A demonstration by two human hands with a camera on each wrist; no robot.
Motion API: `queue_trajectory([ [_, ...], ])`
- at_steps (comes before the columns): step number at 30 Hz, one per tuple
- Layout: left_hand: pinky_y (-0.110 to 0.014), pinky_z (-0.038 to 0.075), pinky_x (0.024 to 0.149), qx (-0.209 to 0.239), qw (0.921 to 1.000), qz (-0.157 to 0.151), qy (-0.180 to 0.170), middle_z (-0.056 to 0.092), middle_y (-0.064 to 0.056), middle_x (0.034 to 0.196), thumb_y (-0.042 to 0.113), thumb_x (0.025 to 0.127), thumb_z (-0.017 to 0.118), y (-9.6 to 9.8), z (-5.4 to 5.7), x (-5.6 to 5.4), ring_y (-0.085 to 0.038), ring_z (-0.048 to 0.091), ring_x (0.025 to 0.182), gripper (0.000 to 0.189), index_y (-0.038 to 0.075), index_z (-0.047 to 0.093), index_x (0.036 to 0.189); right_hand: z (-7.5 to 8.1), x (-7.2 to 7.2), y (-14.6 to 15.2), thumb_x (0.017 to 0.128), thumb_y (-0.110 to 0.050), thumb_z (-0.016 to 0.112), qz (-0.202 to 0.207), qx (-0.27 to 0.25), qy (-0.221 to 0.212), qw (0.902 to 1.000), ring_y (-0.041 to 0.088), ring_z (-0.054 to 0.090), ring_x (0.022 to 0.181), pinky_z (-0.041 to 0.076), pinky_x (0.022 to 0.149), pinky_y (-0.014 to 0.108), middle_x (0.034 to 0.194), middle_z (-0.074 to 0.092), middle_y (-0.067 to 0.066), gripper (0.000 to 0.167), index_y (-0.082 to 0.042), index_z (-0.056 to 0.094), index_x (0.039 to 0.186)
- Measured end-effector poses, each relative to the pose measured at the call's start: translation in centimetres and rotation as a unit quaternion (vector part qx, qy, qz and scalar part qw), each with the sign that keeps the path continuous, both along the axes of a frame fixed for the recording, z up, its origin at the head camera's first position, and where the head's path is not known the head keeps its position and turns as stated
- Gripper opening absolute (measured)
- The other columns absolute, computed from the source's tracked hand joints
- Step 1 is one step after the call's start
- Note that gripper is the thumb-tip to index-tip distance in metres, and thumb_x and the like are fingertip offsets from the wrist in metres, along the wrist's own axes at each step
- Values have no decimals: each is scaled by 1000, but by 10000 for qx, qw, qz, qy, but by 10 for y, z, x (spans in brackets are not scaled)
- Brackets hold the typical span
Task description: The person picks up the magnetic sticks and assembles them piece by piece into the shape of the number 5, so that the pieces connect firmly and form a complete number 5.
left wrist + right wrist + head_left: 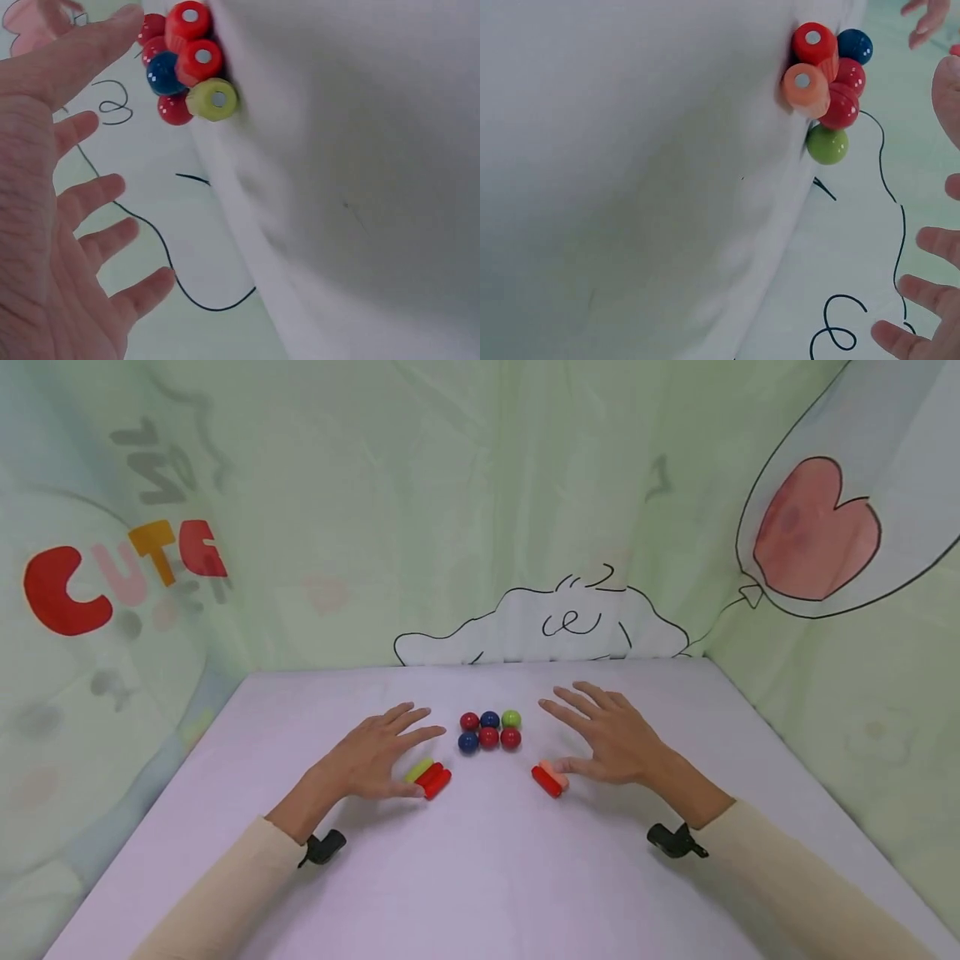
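- Hovering above worktop: L hand & R hand, fingers spread wide on both, gripping nthg
- L thumb tip at near ends of L trio: yellow-green stick + two red sticks, side by side; contact can't tell
- R thumb overlaps part of peach stick in head view, touching or not unclear; lone red stick lies right against it
- Wrist cams: sticks block some of the six balls, only 4 show per view; L hand cut off at L edge, R hand at R edge
- Sleeves run out of head view at bottom
- Long axes: L trio points fwd & to R, R pair fwd & to L, so both aim inward twd ball cluster
- Near ends w/ pale discs face wrist cams
- Balls btwn hands, farther back than sticks, 2 rows of 3
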State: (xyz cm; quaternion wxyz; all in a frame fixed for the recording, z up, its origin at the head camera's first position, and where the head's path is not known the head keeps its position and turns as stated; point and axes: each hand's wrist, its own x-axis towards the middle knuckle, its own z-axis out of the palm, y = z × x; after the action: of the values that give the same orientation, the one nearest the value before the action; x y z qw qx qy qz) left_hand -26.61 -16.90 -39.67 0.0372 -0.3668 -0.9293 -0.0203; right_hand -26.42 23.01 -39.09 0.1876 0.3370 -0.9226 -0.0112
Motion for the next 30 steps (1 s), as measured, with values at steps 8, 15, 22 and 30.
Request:
queue_trajectory([
  [8,-51,46,106,671,9924,299,-983,52,0,146,49,81,82,7,2,-1,-22,44,137,76,26,53,147,5,-5,-19,89,-46,74,-188,-982,-1402,9851,33,47,136,48,101,60,150,51,11,72,-17,50,149],
  [15,-46,48,105,871,9852,360,-1430,53,2,144,42,81,84,16,-3,2,-19,45,136,69,26,58,142,5,-11,-44,90,-32,77,-650,-1210,-2161,9667,32,53,131,52,99,53,144,55,11,64,-18,52,147],
  [22,-43,49,104,814,9850,247,-1502,55,0,142,38,80,86,21,-7,0,-21,47,134,63,22,63,137,0,-20,-63,91,-26,77,-620,-1325,-2475,9578,29,61,116,58,88,41,135,61,9,56,-13,58,141],
  [30,-38,53,97,706,9876,12,-1401,59,-2,136,34,81,85,24,-14,-2,-20,50,125,52,16,69,128,-6,-29,-74,92,-24,76,-549,-1279,-2793,9501,23,60,110,57,88,36,129,64,8,51,-9,61,138],
])
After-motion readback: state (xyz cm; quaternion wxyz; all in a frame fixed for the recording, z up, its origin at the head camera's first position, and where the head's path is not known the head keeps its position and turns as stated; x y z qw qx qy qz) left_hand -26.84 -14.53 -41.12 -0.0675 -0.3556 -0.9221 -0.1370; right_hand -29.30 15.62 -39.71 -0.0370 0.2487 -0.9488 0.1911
